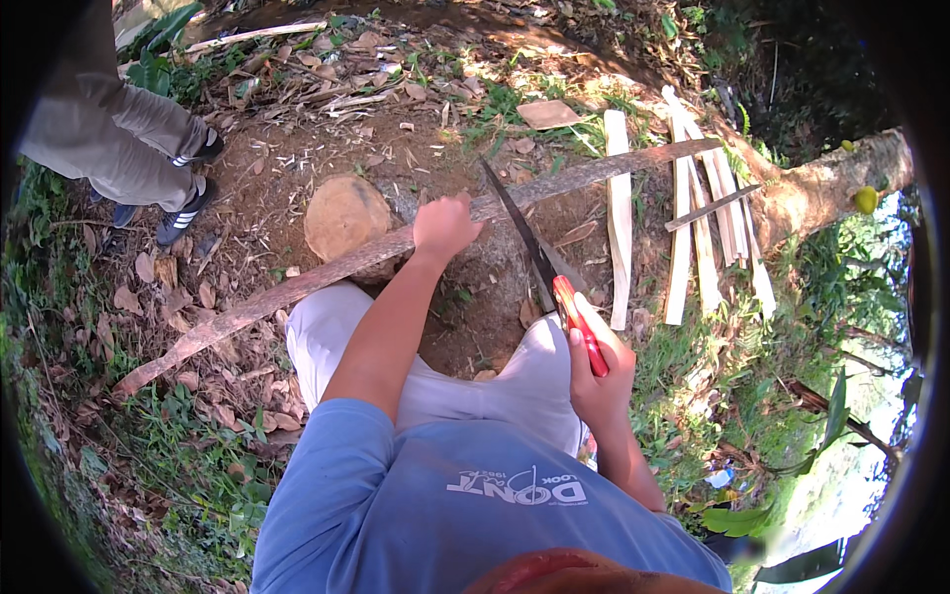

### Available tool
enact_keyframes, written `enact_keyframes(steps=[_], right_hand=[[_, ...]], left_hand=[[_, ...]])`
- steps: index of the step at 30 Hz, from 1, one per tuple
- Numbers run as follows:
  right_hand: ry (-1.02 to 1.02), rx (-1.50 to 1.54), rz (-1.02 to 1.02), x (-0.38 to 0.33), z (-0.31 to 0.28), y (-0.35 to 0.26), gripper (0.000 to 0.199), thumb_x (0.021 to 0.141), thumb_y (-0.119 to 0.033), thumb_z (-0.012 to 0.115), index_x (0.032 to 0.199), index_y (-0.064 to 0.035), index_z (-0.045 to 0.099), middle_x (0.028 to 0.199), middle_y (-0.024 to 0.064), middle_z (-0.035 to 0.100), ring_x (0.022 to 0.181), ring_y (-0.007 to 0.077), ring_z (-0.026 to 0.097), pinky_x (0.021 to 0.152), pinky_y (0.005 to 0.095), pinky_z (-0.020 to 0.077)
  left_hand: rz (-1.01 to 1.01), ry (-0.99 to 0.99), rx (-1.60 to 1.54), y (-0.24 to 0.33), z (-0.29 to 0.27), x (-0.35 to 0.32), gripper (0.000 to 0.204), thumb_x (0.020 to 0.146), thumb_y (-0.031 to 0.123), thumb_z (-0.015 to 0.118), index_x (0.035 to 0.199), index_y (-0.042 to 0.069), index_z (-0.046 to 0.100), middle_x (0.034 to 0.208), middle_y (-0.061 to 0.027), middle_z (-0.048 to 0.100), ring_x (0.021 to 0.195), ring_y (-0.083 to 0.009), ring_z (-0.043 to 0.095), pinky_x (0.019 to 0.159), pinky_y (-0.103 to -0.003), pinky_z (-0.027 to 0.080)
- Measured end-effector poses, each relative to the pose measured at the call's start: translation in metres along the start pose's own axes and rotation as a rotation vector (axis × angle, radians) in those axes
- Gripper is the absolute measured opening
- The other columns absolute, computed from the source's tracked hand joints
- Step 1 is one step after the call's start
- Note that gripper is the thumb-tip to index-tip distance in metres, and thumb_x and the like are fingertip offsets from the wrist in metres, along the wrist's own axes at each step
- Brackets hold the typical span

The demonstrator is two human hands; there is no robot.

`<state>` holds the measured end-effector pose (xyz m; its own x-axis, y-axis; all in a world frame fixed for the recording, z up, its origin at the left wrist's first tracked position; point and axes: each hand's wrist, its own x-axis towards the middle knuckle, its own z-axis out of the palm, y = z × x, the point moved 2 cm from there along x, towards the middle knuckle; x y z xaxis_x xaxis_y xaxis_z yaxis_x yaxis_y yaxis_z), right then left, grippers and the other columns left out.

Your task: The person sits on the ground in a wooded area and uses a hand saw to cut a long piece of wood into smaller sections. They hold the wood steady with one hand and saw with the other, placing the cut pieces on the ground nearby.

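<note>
My left hand (447,227) is closed around a long, bark-covered strip of wood (317,277) near its middle. The strip slants from the lower left ground, over my left thigh, to the upper right. My right hand (601,371) grips the red handle of a long tapering blade (515,210). Its dark metal crosses the strip to the right of my left hand, with the tip pointing away from me. I cannot tell whether the blade touches the wood, or whether its edge has teeth. A round cut log (346,216) stands just beyond the strip.
Several pale wood strips (618,218) lie at the right, with a short dark stick (712,208) across some. A tree trunk (831,188) leans in behind them. Another person's legs (109,129) stand at the upper left. Chips and dry leaves litter the soil.
</note>
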<state>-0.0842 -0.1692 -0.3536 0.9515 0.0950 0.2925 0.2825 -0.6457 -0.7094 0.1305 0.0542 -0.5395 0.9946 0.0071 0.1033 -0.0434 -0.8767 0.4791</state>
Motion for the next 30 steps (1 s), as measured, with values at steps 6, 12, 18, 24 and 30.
enact_keyframes(steps=[6,12,18,24,30], right_hand=[[-0.111,-0.128,-0.023,0.004,-0.005,0.005,0.035,0.103,-0.008,0.067,0.135,0.0071,0.068,0.089,0.0124,0.076,0.07,0.0132,0.064,0.069,0.0273,0.0519],[0.009,0.038,0.024,0.016,-0.009,0.004,0.042,0.099,-0.004,0.067,0.14,0.0054,0.067,0.103,0.0183,0.079,0.077,0.0126,0.07,0.072,0.0295,0.055],[0.009,0.058,0.077,0.009,-0.015,0.024,0.046,0.099,-0.004,0.065,0.143,0.0071,0.064,0.111,0.0184,0.08,0.085,0.0129,0.071,0.079,0.0282,0.0555],[-0.03,0.041,0.114,0.012,-0.018,0.018,0.044,0.098,-0.004,0.065,0.14,0.0077,0.066,0.097,0.0162,0.079,0.076,0.0122,0.066,0.071,0.029,0.0529],[0.033,0.045,-0.039,0.008,-0.008,0.021,0.037,0.096,-0.005,0.067,0.132,0.0054,0.072,0.071,0.0113,0.069,0.054,0.0165,0.056,0.057,0.033,0.0472]], left_hand=[[-0.018,-0.016,-0.007,-0.001,0.006,0.001,0.051,0.085,0.047,0.082,0.115,0.007,0.072,0.095,-0.018,0.079,0.092,-0.0377,0.078,0.082,-0.049,0.063],[-0.029,-0.014,0.006,0.001,0.002,0.001,0.049,0.085,0.046,0.081,0.115,0.007,0.073,0.094,-0.0182,0.079,0.094,-0.0376,0.077,0.084,-0.049,0.062],[-0.018,-0.021,0.016,0.003,0.002,0.003,0.048,0.086,0.046,0.08,0.111,0.006,0.072,0.095,-0.0183,0.079,0.094,-0.0372,0.078,0.084,-0.048,0.062],[-0.02,0.006,0.031,0.001,0.002,0.001,0.046,0.085,0.045,0.08,0.111,0.007,0.073,0.094,-0.0186,0.079,0.093,-0.0374,0.078,0.082,-0.049,0.062],[-0.023,0.033,0.045,0.002,0.005,0.002,0.045,0.083,0.045,0.08,0.108,0.008,0.074,0.091,-0.0188,0.079,0.09,-0.0384,0.078,0.081,-0.05,0.062]])
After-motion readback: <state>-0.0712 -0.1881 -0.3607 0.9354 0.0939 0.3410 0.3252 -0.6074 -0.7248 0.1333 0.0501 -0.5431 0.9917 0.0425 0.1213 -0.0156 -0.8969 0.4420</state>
